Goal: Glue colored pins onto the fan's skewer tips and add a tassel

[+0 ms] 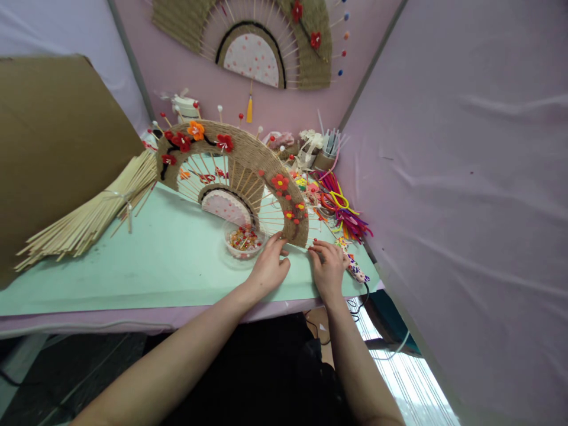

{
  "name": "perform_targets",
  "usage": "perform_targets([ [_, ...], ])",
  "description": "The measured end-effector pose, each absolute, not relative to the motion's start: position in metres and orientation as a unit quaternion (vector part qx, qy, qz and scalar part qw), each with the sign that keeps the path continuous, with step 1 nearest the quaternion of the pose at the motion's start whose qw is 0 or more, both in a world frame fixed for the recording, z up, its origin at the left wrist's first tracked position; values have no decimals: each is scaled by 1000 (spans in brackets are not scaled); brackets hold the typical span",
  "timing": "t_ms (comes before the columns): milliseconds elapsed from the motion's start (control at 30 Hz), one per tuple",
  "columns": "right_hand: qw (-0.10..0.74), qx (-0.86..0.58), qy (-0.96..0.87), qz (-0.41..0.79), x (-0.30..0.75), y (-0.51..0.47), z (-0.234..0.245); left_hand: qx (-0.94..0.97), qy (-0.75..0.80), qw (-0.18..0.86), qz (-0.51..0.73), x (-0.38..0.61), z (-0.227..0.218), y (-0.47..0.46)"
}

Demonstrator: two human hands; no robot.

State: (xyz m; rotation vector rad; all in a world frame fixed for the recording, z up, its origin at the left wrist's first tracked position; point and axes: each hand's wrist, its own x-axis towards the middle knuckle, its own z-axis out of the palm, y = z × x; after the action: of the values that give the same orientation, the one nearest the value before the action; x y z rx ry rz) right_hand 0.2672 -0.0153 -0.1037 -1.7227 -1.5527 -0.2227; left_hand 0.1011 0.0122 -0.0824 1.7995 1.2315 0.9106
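A fan-shaped craft piece (242,155) of brown twine wound over wooden sticks lies on the pale green table top (146,260), decorated with red and orange flowers. My left hand (268,266) rests at its lower right end, fingers curled against the twine edge. My right hand (327,266) pinches the tip of a stick just right of that end, where a small red bead shows. A clear bowl of red beads (243,240) sits just left of my left hand.
A bundle of wooden sticks (95,210) and a cardboard sheet (48,142) lie at left. Coloured pipe cleaners (344,210), a patterned glue gun (352,263) and small containers crowd the right back corner. A finished fan (257,41) hangs on the pink wall.
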Motion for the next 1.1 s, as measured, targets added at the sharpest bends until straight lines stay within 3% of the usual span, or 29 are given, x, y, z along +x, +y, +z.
perform_targets([
  [1100,392,-679,-614,-91,268,-16,-104,707,485,379,349,101,-80,12],
])
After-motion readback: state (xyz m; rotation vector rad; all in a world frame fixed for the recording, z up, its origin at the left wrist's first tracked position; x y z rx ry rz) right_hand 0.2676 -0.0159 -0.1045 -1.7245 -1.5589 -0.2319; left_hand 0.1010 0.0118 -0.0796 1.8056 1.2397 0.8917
